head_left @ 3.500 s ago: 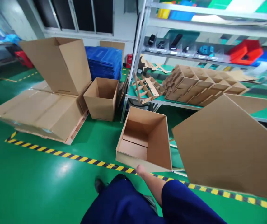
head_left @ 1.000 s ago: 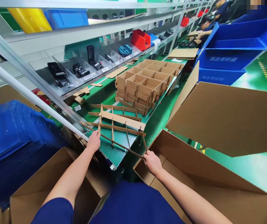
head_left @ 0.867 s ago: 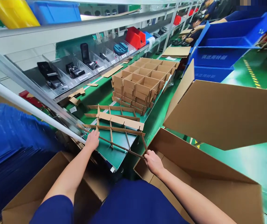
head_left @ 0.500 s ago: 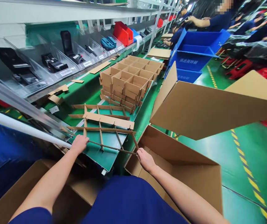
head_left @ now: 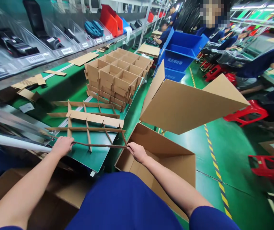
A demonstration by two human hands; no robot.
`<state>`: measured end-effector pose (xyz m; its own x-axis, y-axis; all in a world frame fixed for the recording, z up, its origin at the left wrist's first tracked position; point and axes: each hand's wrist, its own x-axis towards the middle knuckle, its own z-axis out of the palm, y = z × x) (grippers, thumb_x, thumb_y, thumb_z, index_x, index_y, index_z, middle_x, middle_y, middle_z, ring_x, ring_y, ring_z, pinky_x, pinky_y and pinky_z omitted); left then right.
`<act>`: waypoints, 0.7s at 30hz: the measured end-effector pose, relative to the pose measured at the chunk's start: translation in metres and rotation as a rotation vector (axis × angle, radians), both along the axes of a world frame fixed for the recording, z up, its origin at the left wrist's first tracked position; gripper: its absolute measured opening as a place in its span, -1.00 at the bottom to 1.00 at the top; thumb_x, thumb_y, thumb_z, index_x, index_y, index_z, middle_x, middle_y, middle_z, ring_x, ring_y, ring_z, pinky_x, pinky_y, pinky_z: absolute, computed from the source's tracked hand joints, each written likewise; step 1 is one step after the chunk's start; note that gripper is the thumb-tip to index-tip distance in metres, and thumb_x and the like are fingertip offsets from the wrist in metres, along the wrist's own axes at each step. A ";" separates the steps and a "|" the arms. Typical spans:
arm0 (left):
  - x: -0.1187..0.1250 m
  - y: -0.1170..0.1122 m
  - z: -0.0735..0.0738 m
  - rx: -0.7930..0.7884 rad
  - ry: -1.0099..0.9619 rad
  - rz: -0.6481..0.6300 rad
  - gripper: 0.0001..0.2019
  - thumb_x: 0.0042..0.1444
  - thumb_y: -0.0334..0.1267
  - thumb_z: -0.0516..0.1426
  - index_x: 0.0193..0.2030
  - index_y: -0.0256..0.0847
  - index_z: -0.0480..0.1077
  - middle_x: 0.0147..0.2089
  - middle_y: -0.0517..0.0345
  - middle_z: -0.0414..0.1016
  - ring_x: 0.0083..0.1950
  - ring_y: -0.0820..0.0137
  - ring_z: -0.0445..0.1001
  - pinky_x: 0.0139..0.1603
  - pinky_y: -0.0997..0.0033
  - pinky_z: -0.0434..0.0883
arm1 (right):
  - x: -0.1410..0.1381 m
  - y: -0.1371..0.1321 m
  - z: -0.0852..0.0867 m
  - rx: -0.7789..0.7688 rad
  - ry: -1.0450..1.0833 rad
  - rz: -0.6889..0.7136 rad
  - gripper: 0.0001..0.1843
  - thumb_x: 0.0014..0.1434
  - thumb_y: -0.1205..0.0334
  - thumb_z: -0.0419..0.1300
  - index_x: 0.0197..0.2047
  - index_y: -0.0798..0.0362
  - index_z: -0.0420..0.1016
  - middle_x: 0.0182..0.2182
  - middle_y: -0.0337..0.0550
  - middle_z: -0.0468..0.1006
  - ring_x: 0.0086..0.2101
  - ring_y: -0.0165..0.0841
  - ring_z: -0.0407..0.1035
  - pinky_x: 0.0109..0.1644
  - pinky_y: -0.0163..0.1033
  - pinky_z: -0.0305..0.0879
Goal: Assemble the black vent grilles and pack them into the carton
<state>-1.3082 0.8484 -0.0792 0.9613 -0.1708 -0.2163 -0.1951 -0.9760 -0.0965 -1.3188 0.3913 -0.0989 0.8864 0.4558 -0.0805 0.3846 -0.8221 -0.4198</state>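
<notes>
A long thin cardboard divider strip is held edge-up at the near side of a partly assembled cardboard divider grid. My left hand is closed around the strip's left part, and my right hand pinches its right end. The strip crosses the near ends of the grid's cross strips; whether its slots are seated cannot be made out. A loose slotted strip lies flat across the grid. Behind it stands a stack of finished cardboard divider grids.
An open cardboard box stands at my right, its raised flap above. Another carton is at lower left. Clear parts bins line the shelf. Blue crates, red stools and co-workers are beyond.
My view has turned to the right, so the bench appears farther left. Both hands keep hold of the strip, and its right end is a little closer to the grid.
</notes>
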 end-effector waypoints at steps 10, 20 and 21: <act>0.003 -0.002 0.003 0.037 0.016 -0.015 -0.74 0.21 -0.13 -0.06 -0.32 -0.19 0.37 -0.25 -0.06 0.53 -0.16 0.11 0.45 -0.17 0.23 0.17 | 0.022 -0.005 0.011 0.119 0.012 0.032 -0.75 0.33 0.21 -0.03 -0.10 0.00 0.45 -0.15 -0.16 0.54 -0.15 -0.38 0.41 -0.07 -0.32 0.28; 0.006 0.002 0.007 0.025 0.019 -0.056 -0.74 0.20 -0.11 -0.04 -0.34 -0.15 0.39 -0.33 0.00 0.50 -0.22 0.13 0.44 -0.18 0.23 0.17 | 0.029 -0.010 0.017 0.028 0.089 0.072 -0.78 0.28 0.24 0.04 -0.15 -0.04 0.51 -0.21 -0.21 0.59 -0.21 -0.36 0.45 -0.15 -0.33 0.26; 0.007 0.002 0.008 0.026 0.018 -0.065 -0.75 0.20 -0.11 -0.04 -0.34 -0.15 0.39 -0.33 0.01 0.50 -0.23 0.12 0.44 -0.19 0.23 0.17 | 0.029 -0.010 0.017 0.010 0.099 0.074 -0.78 0.28 0.24 0.04 -0.15 -0.04 0.52 -0.21 -0.21 0.60 -0.21 -0.35 0.45 -0.17 -0.33 0.26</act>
<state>-1.3014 0.8499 -0.0710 0.9442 -0.2267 -0.2390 -0.2598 -0.9585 -0.1174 -1.2900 0.3808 -0.0821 0.8384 0.5209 -0.1606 0.4004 -0.7884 -0.4670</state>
